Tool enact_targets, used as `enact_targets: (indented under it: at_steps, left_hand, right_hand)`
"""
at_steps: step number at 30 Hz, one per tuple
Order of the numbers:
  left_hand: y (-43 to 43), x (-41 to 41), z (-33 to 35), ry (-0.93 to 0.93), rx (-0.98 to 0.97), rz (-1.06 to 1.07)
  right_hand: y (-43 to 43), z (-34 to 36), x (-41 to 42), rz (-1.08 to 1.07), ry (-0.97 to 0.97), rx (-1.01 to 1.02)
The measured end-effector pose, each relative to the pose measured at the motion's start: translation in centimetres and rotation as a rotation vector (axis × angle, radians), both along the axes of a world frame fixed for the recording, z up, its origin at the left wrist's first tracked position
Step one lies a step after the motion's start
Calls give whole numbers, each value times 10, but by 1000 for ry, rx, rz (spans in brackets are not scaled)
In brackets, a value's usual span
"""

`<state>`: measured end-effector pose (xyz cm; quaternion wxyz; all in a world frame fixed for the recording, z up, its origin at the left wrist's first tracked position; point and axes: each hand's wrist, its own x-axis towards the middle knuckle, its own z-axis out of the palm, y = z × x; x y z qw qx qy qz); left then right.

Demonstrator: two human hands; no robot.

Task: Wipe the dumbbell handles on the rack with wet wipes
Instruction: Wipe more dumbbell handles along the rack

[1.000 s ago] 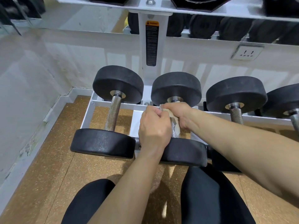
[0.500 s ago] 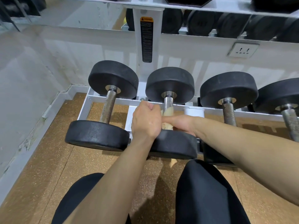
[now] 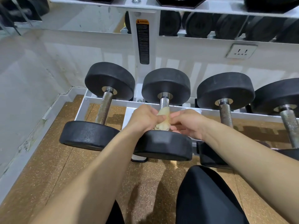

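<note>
Several black dumbbells lie on the bottom tier of a white rack [image 3: 116, 101]. A yellowish wet wipe [image 3: 163, 118] is wrapped around the knurled metal handle [image 3: 164, 102] of the second dumbbell [image 3: 166, 85] from the left. My left hand [image 3: 144, 118] pinches the wipe from the left. My right hand [image 3: 187, 122] holds it from the right with its fingertips. The lower half of that handle is hidden by the wipe and my hands. The leftmost dumbbell's handle [image 3: 104, 107] is bare.
Two more dumbbells [image 3: 225, 89] sit to the right, with their handles bare. An upper rack shelf [image 3: 178, 5] holds more weights. A grey wall [image 3: 24, 75] closes the left side. Cork-pattern floor [image 3: 48, 167] lies below. My black-clad knees [image 3: 207, 196] are near the rack.
My hands have loosened from a tight two-fisted grip around the handle and spread apart to either side. The wipe now shows between them, lower on the handle.
</note>
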<state>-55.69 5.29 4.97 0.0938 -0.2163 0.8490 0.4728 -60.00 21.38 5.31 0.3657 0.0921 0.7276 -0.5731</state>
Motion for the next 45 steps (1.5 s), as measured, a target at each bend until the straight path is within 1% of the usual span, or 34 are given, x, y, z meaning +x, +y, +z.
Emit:
enact_targets:
  at_steps: [2,3,4,6,8,10,11,13,15,16,18,20,21,22,25,27,28,30,31,32,33,34,35,37,38,39,40,42,45]
  left_hand:
    - [-2,-1,1,34,-108,-6]
    - [-3,-2,3,64,-153,1]
    - [-3,-3,6,113,-167,11]
    - [-4,-6,11,254,-75,-23]
    - [-3,-7,19,358,34,-149]
    - [-2,-6,26,421,152,-237]
    - [-4,-5,30,456,216,-234]
    - [-10,-7,37,510,322,-149]
    - [-19,-11,36,512,357,-52]
    - [-22,-13,33,499,332,-19]
    - [-24,-15,23,492,216,34]
    - [-21,-17,14,502,72,55]
    - [-21,-18,11,482,-18,50]
    - [-21,-18,9,445,-119,31]
    - [-25,-20,-5,281,-358,-104]
    - [-25,-21,-15,192,-442,-191]
    - [-24,-22,-16,165,-476,-198]
    - [-22,-23,-11,175,-528,-110]
    - [-21,-23,-5,204,-541,-29]
    - [-20,-21,1,231,-542,37]
    - [-20,-20,7,216,-518,59]
    - [-19,-20,12,149,-442,40]
    - [-17,-19,18,33,-307,1]
    - [-5,-17,27,-254,41,-86]
    - [2,-18,27,-348,172,-123]
    - [10,-19,26,-397,271,-141]
    - [16,-22,21,-415,338,-136]
    - [25,-28,10,-428,401,-91]
    - [25,-36,-1,-501,495,-58]
  right_hand:
    - [0,2,-2,-28,-3,17]
    - [2,5,-2,-40,31,42]
    - [4,6,-4,-34,104,80]
    - [5,9,-6,9,289,107]
    - [1,15,-4,85,425,31]
    - [-1,18,-2,176,516,-31]
    - [-2,21,-1,217,553,-29]
    - [2,24,-2,279,601,20]
    - [12,30,-4,305,610,83]
    - [16,33,-6,323,604,88]
    - [24,44,-8,361,541,15]
    - [31,49,-12,357,383,-86]
    - [34,48,-14,338,307,-96]
    - [36,46,-17,321,248,-63]
    - [35,37,-16,351,132,154]
    - [31,32,-13,435,148,313]
    - [29,30,-12,508,204,418]
    - [26,30,-9,657,365,645]
    - [28,31,-8,680,447,733]
    - [30,33,-7,675,501,775]
    - [33,36,-6,657,531,779]
    - [37,39,-5,639,538,771]
    - [41,39,-5,619,537,758]
    - [45,38,-7,582,518,737]
    - [45,37,-7,561,507,727]
    - [46,35,-8,538,497,717]
    - [48,33,-10,513,480,702]
    - [52,32,-13,467,448,673]
    - [56,32,-15,427,446,667]
